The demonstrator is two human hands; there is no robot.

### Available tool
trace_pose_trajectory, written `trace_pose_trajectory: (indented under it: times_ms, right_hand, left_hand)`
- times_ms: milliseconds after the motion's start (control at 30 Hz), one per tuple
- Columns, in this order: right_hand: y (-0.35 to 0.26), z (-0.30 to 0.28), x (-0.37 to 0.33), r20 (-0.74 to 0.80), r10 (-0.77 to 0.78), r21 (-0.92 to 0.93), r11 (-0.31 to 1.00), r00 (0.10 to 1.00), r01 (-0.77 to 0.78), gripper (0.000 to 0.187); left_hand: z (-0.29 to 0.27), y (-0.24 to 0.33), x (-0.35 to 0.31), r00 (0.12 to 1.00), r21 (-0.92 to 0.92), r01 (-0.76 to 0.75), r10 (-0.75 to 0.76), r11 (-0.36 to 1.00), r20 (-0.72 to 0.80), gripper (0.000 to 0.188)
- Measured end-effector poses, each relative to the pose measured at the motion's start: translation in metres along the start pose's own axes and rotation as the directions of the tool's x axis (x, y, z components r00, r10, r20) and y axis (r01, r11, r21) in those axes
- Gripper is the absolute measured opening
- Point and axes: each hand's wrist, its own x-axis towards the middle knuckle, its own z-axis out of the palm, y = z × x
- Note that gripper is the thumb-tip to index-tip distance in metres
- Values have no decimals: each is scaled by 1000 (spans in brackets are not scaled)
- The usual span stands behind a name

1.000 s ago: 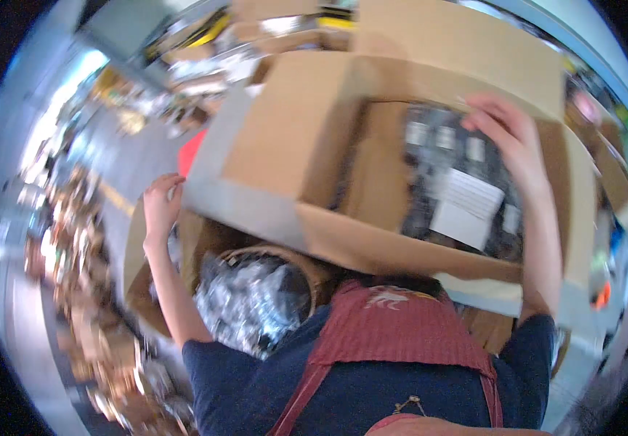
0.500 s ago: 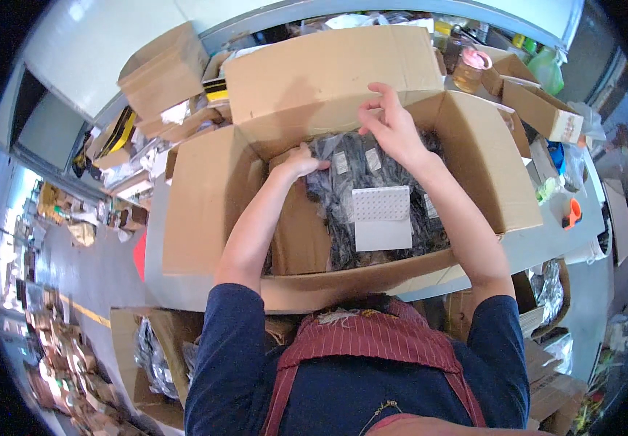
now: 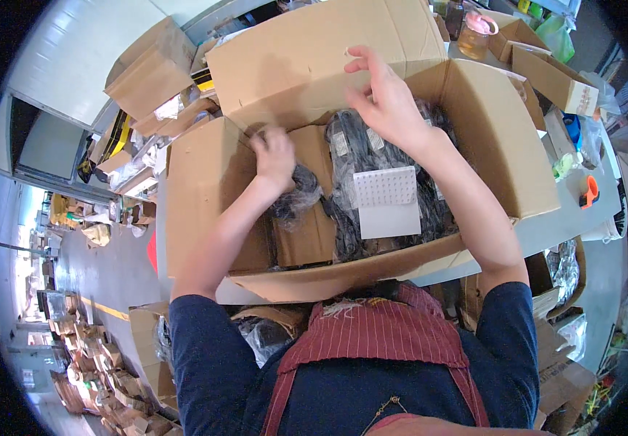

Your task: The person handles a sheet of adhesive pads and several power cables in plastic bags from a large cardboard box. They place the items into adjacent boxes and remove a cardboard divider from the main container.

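Left hand: my left hand [image 3: 276, 156] is down inside the open cardboard box [image 3: 205, 189], fingers closed around a small bagged bundle of black parts [image 3: 296, 198]. Half a second ago this hand lay flat on top of the pile; now it has a bundle in its grasp.

Right hand: my right hand [image 3: 386, 102] is raised over the far side of the box, fingers apart and holding nothing. It has lifted a little off the pile since the last look.

Bundle: under and just right of my left palm, against the brown cardboard divider [image 3: 306, 232] in the box's left half.

Rest of the pile: more black bagged parts [image 3: 361, 152] fill the box to the right of my left hand, below my right wrist.

White sheet: a dotted white card [image 3: 386, 200] lies on the pile, between my two forearms, unmoved.

What the change means: one bundle is now singled out from the heap, I judge; the rest lies untouched.

Beyond my right arm: smaller cartons [image 3: 557, 76] and an orange tool [image 3: 588, 192] on the grey table [image 3: 568, 218].
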Motion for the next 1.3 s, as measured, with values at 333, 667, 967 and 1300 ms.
trace_pose_trajectory:
  times_ms: [333, 667, 967, 1300]
  right_hand:
    - [-8, 4, 0, 140, 52, 78, 995, 989, -64, 41]
    - [-39, -27, 6, 437, 162, 617, 662, 885, -426, 14]
    - [-62, -10, -5, 553, 57, 533, 742, 832, -406, 8]
    - [-58, -5, -7, 538, 169, 481, 743, 826, -466, 7]
  left_hand:
    - [27, 0, -24, 650, -439, -743, 702, 506, -291, 42]
    - [-69, -42, -59, 999, -867, -12, -45, -499, 12, 33]
    - [-96, -3, -64, 999, -698, -40, -18, -715, -40, 39]
    - [-95, -10, -68, 1000, -688, 26, 9, -726, 28, 17]
